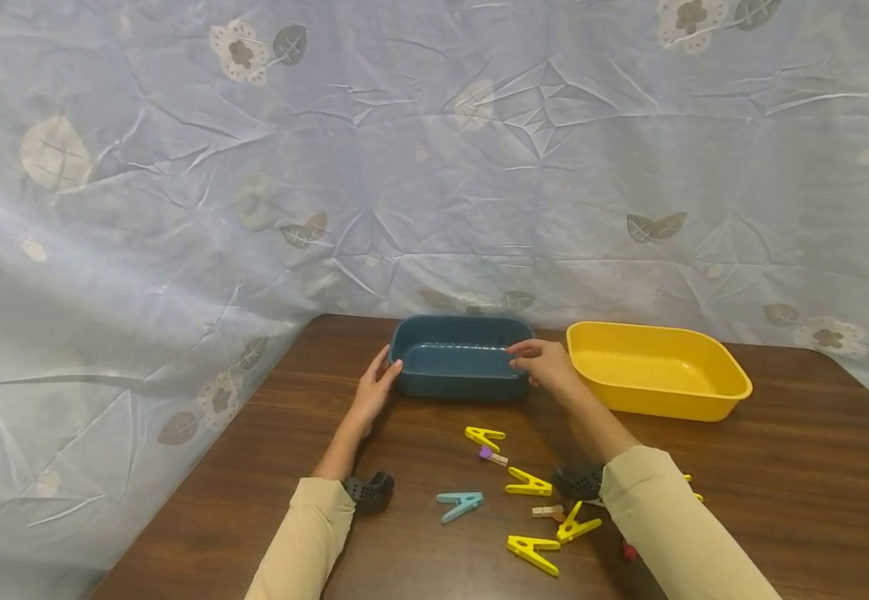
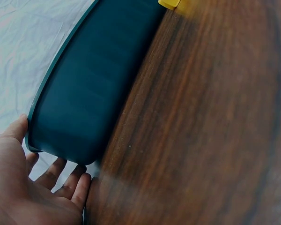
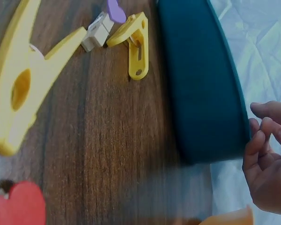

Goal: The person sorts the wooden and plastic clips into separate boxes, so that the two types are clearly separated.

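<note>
A dark blue rectangular basin (image 1: 464,387) stands at the back of the table. My left hand (image 1: 372,395) rests against its left end, the thumb at the rim and the other fingers spread along the outer wall in the left wrist view. At the right end is my right hand (image 1: 551,367), its index finger and thumb reaching over the rim; in the right wrist view its fingers (image 3: 255,147) are bent beside the rim. Neither hand clearly pinches the basin. In front lie yellow clothespins (image 1: 531,554), a light blue clothespin (image 1: 461,504) and a small wooden clip with a purple heart (image 1: 492,456).
A yellow basin (image 1: 659,400) stands right of the blue one, close to the right forearm. Another wooden clip (image 1: 548,512) and a red piece (image 1: 629,551) lie near the right sleeve, which partly hides things there. A patterned cloth (image 1: 434,167) hangs behind the brown table (image 1: 277,467).
</note>
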`<action>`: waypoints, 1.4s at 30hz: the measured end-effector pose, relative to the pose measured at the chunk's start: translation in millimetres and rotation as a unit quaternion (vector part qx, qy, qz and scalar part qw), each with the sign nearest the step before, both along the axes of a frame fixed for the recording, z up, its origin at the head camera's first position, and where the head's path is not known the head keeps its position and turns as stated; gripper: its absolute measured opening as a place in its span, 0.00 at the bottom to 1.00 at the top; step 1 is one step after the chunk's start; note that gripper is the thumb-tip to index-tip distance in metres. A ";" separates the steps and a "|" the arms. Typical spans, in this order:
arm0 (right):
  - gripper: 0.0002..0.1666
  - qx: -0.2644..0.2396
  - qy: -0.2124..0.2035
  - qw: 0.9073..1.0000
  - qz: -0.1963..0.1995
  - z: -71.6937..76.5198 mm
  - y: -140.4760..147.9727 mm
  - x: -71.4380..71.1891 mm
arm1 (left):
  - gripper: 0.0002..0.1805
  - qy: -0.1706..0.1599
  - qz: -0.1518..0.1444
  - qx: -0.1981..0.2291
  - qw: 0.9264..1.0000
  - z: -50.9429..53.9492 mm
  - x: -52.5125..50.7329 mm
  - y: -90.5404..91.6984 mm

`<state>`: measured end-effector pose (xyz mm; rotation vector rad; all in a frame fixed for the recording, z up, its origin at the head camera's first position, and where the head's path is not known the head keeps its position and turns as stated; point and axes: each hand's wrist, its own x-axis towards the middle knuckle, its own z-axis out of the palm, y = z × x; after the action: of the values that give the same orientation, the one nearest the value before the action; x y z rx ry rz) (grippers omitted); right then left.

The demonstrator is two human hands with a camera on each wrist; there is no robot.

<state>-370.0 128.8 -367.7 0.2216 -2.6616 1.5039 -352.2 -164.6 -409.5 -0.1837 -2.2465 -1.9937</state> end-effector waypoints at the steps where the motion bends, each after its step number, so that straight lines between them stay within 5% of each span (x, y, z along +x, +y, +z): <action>1: 0.16 0.001 0.000 1.000 0.003 1.4 -0.1 1.7 | 0.32 0.001 -0.001 -0.003 1.000 2.8 2.7 0.9; 10: 0.15 0.013 -0.006 0.997 0.079 14.6 -8.9 33.3 | 0.31 0.005 -0.003 -0.015 1.000 11.6 11.0 2.8; 21: 0.10 0.055 -0.016 0.989 0.135 -0.3 -23.2 70.0 | 0.32 0.005 0.001 -0.010 1.000 12.9 10.5 2.5; 42: 0.07 0.106 0.005 0.982 0.158 -31.8 -20.5 97.0 | 0.32 0.003 -0.004 -0.004 1.000 10.1 11.8 3.2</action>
<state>-273.0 108.3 -399.5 0.6934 -2.8839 1.2758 -340.4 -161.4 -399.4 -0.1996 -2.2537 -1.9855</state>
